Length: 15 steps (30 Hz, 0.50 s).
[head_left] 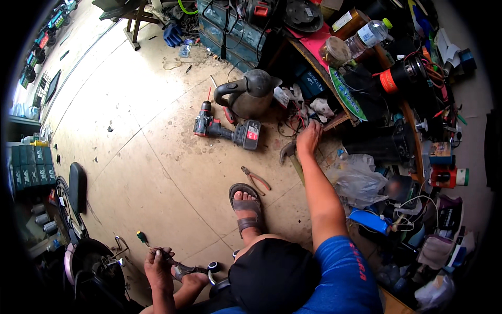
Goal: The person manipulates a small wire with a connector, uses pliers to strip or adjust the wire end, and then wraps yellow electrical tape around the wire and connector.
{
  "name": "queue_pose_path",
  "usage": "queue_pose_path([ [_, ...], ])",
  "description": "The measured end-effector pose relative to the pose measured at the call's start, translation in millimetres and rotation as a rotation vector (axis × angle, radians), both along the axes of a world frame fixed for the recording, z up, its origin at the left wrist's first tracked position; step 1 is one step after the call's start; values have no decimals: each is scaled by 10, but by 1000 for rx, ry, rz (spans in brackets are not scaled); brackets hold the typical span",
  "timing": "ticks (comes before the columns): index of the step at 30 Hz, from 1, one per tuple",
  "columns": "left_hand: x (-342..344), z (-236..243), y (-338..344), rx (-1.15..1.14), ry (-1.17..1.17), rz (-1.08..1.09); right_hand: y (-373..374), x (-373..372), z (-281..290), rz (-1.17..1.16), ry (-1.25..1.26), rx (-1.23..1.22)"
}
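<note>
My right hand [309, 139] is down in the messy heap just right of the kettle [252, 97]. Its fingers are bent over the wires [297, 119] there, but I cannot tell if they have hold of anything. The hammer [288, 150] lies close by that hand, on my side of the kettle. My left hand [158, 268] is far to the left of the kettle and much nearer me, with its fingers curled together. The green and yellow screwdriver [141, 236] is right by those fingers, its thin end pointing at them; I cannot tell if I am holding it.

I think this step is a reach into the heap. The next move seems to call for a careful pinch that does not pull the wires.

The floor [172, 125] is pale tile, with dirty spots around the kettle. The drill [225, 131] lies left of the kettle and a bit nearer me, and the pliers [255, 180] lie nearer still. Blue drawers [209, 39] stand past the kettle. To its right is a crowded bench [312, 62], with a clear bottle [370, 36] on it.
</note>
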<state>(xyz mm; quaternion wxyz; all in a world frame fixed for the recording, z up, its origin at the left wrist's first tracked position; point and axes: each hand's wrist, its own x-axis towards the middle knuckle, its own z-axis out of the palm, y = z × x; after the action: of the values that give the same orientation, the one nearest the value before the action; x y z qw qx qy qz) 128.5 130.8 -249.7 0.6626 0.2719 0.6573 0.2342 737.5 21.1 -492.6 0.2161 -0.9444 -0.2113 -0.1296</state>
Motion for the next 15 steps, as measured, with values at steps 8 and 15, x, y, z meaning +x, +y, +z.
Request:
queue_pose_path([
  [8,13,-77,71,-13,5,0,149,941,-274,-406,488,-165],
  [15,-106,-159,95,-30,40,16,202,1062,-350,-495,474,-200],
])
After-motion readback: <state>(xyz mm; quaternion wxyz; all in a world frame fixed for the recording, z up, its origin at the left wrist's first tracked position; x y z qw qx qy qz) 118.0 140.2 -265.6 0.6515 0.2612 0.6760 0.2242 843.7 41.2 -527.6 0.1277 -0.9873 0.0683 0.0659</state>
